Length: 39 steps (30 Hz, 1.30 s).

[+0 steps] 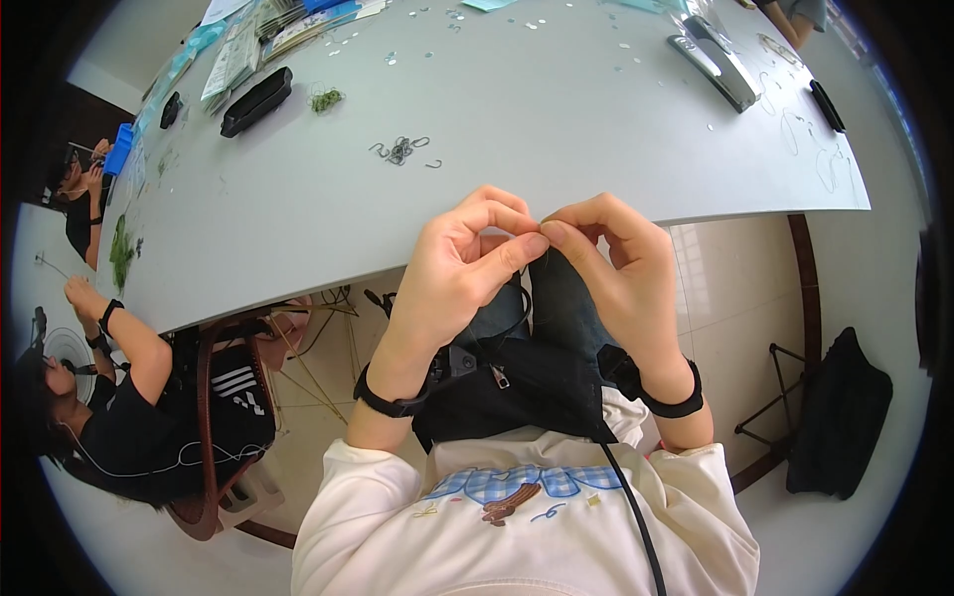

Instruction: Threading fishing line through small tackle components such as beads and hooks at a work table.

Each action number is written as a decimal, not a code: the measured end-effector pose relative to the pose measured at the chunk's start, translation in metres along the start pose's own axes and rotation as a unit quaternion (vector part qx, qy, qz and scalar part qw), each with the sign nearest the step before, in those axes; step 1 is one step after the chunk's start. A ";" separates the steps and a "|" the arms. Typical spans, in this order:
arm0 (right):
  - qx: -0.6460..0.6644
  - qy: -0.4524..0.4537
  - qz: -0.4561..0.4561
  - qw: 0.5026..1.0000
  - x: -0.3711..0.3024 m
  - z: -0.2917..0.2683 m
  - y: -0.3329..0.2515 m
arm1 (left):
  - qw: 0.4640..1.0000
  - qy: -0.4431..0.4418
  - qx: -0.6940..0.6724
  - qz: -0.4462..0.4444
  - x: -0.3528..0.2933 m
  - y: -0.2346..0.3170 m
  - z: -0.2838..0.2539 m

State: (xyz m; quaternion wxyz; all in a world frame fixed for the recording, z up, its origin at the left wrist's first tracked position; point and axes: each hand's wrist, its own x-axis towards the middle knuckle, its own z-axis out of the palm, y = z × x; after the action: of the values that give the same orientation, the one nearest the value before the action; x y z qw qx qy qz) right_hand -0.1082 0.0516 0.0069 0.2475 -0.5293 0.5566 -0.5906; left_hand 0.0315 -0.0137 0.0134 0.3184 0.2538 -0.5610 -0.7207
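My left hand [459, 260] and my right hand [628, 260] meet at the fingertips, just over the near edge of the pale grey table [556, 129]. Thumb and forefinger are pinched together on each. Whatever lies between the fingertips is too fine to make out. Beyond my hands on the tabletop sits a small loose pile of dark metal hooks [400, 151], with one hook [433, 164] lying apart to its right. Farther back is a small tangle of green thread-like strands [325, 100].
A black tray [256, 102] and stacked packets [237, 62] stand back left; a large stapler [717, 66] lies back right near loose threads [795, 129]. Small shiny discs dot the far table. A co-worker [149, 417] sits at left; a folding black stool [840, 417] stands right.
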 end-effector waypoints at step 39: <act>-0.137 0.001 -0.236 0.962 0.097 -0.147 -0.027 | 0.998 0.031 0.048 0.017 -0.006 0.003 -0.002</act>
State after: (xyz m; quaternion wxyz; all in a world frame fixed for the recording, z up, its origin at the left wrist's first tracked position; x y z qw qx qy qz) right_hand -0.2637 0.0309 0.0918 0.0258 -0.6734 0.4920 -0.5512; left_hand 0.0378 -0.0109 0.0156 0.3356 0.2812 -0.5891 -0.6792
